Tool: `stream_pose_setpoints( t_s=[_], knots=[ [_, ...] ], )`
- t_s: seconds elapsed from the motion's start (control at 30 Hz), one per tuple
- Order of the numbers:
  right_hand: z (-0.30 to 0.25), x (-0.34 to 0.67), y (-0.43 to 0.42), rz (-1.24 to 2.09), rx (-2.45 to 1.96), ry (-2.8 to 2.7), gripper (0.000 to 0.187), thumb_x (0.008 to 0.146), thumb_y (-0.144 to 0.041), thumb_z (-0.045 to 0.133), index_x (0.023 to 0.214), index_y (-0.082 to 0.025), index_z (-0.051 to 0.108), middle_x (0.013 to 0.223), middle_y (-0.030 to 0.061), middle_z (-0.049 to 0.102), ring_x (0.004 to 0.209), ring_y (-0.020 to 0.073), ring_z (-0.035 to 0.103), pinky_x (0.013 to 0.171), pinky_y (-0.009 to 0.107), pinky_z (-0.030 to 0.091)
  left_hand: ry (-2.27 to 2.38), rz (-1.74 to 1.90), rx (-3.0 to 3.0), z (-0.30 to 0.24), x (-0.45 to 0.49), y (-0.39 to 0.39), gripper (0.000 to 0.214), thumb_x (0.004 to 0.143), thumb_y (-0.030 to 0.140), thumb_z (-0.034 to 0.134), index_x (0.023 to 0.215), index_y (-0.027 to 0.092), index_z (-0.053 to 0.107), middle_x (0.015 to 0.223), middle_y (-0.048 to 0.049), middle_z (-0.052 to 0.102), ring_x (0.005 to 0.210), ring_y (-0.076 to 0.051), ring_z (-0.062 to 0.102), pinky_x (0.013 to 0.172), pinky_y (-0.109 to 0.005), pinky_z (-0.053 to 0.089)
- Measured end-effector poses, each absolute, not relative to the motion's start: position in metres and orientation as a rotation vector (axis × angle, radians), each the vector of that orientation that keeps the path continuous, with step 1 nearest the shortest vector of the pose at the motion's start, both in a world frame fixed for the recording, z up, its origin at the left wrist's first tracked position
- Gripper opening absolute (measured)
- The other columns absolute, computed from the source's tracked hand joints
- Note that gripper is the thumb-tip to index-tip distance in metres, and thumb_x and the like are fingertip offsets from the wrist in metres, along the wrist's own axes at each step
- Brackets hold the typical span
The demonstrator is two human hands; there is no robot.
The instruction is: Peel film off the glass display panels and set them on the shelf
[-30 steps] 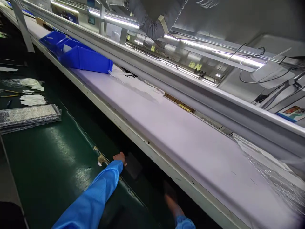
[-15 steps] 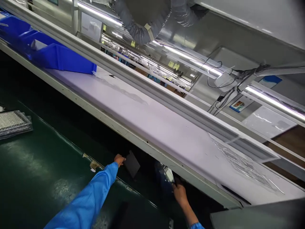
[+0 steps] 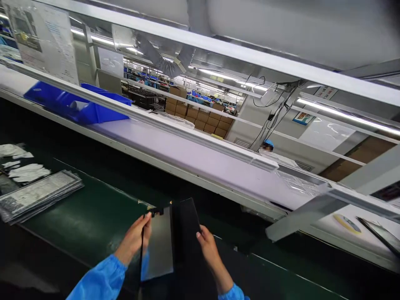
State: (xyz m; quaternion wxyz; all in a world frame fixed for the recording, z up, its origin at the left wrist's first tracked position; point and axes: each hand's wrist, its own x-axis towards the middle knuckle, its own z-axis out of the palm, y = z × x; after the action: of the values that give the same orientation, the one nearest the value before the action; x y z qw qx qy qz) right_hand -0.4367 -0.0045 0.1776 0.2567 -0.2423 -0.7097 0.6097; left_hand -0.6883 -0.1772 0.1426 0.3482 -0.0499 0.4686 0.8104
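My left hand (image 3: 135, 238) is closed on the left edge of a thin flat panel with a grey reflective face (image 3: 158, 243), held upright over the green conveyor belt (image 3: 90, 216). Just to its right, my right hand (image 3: 208, 246) grips the right edge of a flat black panel (image 3: 188, 233). The two panels stand side by side, edges touching or nearly so. Both sleeves are blue.
A stack of silvery trays (image 3: 37, 196) and white scraps (image 3: 26, 171) lie on the belt at left. Behind runs a white shelf (image 3: 187, 158) with a blue bin (image 3: 78, 106). A grey bar (image 3: 312, 212) juts in at right. A person in a blue cap (image 3: 268, 146) works beyond.
Both hands have come back from under the shelf edge toward me, each carrying a panel, and now hold them together over the belt. The camera has tilted up.
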Motion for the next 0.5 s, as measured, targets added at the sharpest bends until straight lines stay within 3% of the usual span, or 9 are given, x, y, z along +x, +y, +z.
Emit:
stream_pose_setpoints(
  t_s=[0.1, 0.2, 0.3, 0.37, 0.5],
  knots=[
    [0.156, -0.432, -0.078, 1.781, -0.585, -1.859, 0.054, 0.090, -0.062, 0.063, 0.127, -0.022, 0.067, 0.124, 0.0115, 0.072, 0.118, 0.0318, 0.066, 0.106, 0.050, 0.050, 0.934, 2.097, -0.295, 0.148, -0.633, -0.219, 0.014, 0.096, 0.008, 0.060, 0.093, 0.018, 0.070, 0.087, 0.0001, 0.078, 0.080, -0.010, 0.075, 0.079, -0.016, 0.060],
    [0.142, -0.413, -0.133, 1.762, -0.665, -1.804, 0.059, 0.092, -0.069, 0.057, 0.126, -0.021, 0.066, 0.124, 0.0124, 0.071, 0.114, 0.0313, 0.067, 0.104, 0.049, 0.052, 0.905, 2.059, -0.231, 0.148, -0.598, -0.253, 0.009, 0.096, 0.016, 0.064, 0.101, 0.018, 0.070, 0.094, -0.0027, 0.080, 0.089, -0.016, 0.077, 0.081, -0.023, 0.062],
    [0.134, -0.385, -0.173, 1.645, -0.774, -1.842, 0.063, 0.098, -0.069, 0.046, 0.136, -0.022, 0.061, 0.135, 0.0132, 0.066, 0.128, 0.0312, 0.060, 0.114, 0.050, 0.045, 0.994, 1.979, -0.063, 0.140, -0.578, -0.275, 0.016, 0.094, 0.026, 0.069, 0.109, 0.020, 0.070, 0.107, -0.0051, 0.080, 0.102, -0.021, 0.076, 0.087, -0.028, 0.063],
    [0.128, -0.364, -0.197, 1.598, -0.834, -1.900, 0.067, 0.097, -0.069, 0.048, 0.145, -0.022, 0.054, 0.145, 0.0134, 0.060, 0.138, 0.0321, 0.053, 0.120, 0.052, 0.039, 1.009, 1.892, 0.014, 0.131, -0.565, -0.282, 0.020, 0.092, 0.030, 0.071, 0.109, 0.020, 0.070, 0.113, -0.0063, 0.079, 0.106, -0.024, 0.075, 0.087, -0.030, 0.063],
    [0.117, -0.325, -0.240, 1.549, -0.907, -1.929, 0.067, 0.099, -0.066, 0.048, 0.151, -0.025, 0.048, 0.153, 0.0110, 0.053, 0.145, 0.0304, 0.046, 0.124, 0.051, 0.034, 1.004, 1.634, 0.059, 0.117, -0.535, -0.290, 0.030, 0.083, 0.042, 0.081, 0.097, 0.016, 0.073, 0.097, -0.0093, 0.081, 0.092, -0.029, 0.078, 0.074, -0.033, 0.064]
  ],
)
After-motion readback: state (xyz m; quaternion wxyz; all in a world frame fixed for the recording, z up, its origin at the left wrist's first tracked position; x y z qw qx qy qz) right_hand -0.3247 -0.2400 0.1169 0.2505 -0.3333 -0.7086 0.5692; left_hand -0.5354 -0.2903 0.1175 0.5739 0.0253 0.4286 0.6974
